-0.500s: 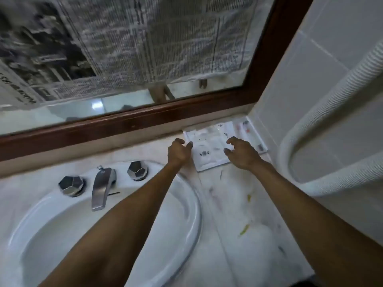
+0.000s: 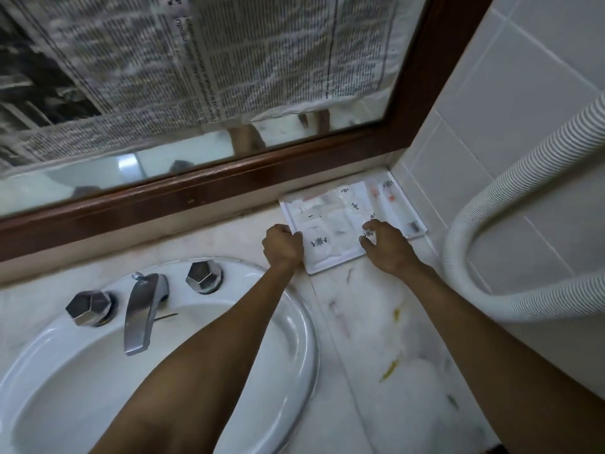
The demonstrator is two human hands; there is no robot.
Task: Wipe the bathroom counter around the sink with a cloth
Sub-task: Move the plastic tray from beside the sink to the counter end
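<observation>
My left hand (image 2: 282, 246) is clamped on the left edge of the tray (image 2: 330, 257) in the bench (image 2: 360, 322) corner; my right hand (image 2: 386, 245) rests spread on it. No cloth is visible. The tray looks light, rigid, slippery: hold both edges.

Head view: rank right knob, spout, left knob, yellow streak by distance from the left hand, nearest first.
From the left hand:
1. Right knob, just beside the wrist, on the sink rim.
2. Spout, mid-sink.
3. Yellow streak, on the counter to the right.
4. Left knob, far side of the spout.
</observation>
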